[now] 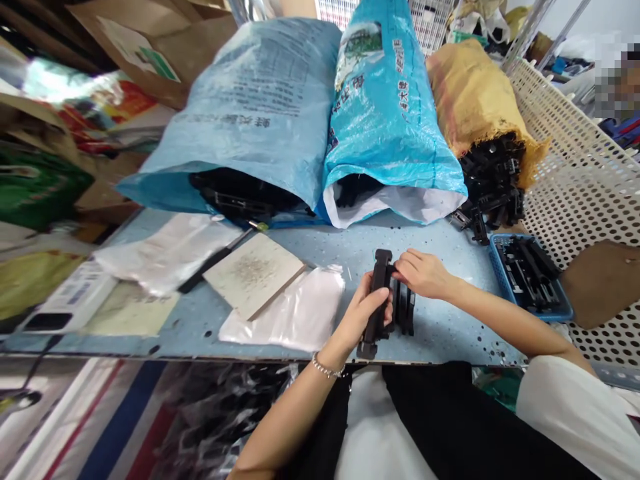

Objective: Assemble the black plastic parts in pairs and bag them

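Observation:
My left hand [361, 315] grips a long black plastic part [376, 300] upright on the blue speckled tabletop [445, 327]. My right hand [423, 273] comes in from the right, its fingertips pressed against the upper end of that part. Just behind it, a few more black plastic pieces [405, 311] lie on the table, partly hidden by the held part. A beaded bracelet [329, 366] circles my left wrist.
Blue and yellow woven sacks [385, 100] hold black parts at the table's far side. A blue basket [530, 277] of black parts sits right. White plastic bags [285, 313], a beige board [255, 273] and a black-handled tool [215, 260] lie left.

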Motion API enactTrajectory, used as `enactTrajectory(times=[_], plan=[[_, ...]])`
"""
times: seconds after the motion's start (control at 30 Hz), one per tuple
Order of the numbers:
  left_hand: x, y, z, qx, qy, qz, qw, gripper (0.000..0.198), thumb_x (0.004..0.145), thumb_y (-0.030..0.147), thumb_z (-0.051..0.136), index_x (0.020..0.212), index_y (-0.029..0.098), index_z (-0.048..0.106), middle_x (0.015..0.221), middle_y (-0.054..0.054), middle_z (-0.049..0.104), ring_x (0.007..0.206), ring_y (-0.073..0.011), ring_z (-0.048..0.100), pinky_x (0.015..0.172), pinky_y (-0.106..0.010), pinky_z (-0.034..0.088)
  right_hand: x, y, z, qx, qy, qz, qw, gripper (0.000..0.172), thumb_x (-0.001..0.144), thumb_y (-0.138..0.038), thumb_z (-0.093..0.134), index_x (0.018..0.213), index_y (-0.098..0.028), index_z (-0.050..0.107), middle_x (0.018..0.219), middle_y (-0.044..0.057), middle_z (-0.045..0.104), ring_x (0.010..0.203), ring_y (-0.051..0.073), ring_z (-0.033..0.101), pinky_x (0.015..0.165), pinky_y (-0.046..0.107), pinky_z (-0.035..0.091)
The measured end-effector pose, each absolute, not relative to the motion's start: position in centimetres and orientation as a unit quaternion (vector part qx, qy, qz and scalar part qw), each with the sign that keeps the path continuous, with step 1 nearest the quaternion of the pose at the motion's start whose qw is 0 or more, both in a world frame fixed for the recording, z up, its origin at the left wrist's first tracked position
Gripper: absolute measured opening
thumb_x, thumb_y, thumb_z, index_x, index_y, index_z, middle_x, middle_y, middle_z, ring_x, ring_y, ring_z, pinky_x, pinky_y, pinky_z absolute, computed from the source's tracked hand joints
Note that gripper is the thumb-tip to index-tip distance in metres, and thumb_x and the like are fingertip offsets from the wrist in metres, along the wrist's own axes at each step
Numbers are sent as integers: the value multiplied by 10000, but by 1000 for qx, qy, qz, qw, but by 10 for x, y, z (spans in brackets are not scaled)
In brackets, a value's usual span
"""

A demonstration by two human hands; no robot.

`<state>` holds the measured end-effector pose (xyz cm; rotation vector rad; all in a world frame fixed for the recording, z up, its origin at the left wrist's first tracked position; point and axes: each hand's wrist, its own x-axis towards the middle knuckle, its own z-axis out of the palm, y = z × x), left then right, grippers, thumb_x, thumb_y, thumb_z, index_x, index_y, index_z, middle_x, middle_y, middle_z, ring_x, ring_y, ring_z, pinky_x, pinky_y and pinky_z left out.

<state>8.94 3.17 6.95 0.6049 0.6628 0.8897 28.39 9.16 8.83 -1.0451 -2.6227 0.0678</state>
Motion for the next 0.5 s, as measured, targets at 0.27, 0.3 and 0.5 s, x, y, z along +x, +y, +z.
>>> enactTrajectory(times=[0.27, 0.3, 0.5], plan=[[73, 52, 61, 246, 416, 452, 750, 457, 715, 578, 706, 834, 150, 596, 686, -11, 637, 567, -136, 606, 545, -262, 509, 258, 44, 77, -351, -911, 179, 117, 454, 1038, -564, 413, 910, -176, 611, 885, 93, 666, 847, 215, 599, 739, 329, 454], [73, 52, 62, 253, 414, 452, 748, 452, 719, 579, 700, 825, 151, 599, 668, -9, 630, 563, -137, 600, 541, -261, 504, 253, 34, 74, -346, -914, 181, 111, 427, 1035, -541, 440, 901, -172, 607, 897, 105, 668, 858, 221, 597, 746, 335, 454], [66, 47, 46, 354, 461, 520, 626, 411, 808, 501, 722, 1073, 209, 607, 789, 2, 693, 692, -167, 661, 614, -262, 546, 238, 17, 48, -417, -810, 409, 46, 326, 1066, -392, 423, 853, -195, 569, 764, -4, 619, 696, 138, 578, 638, 240, 426]])
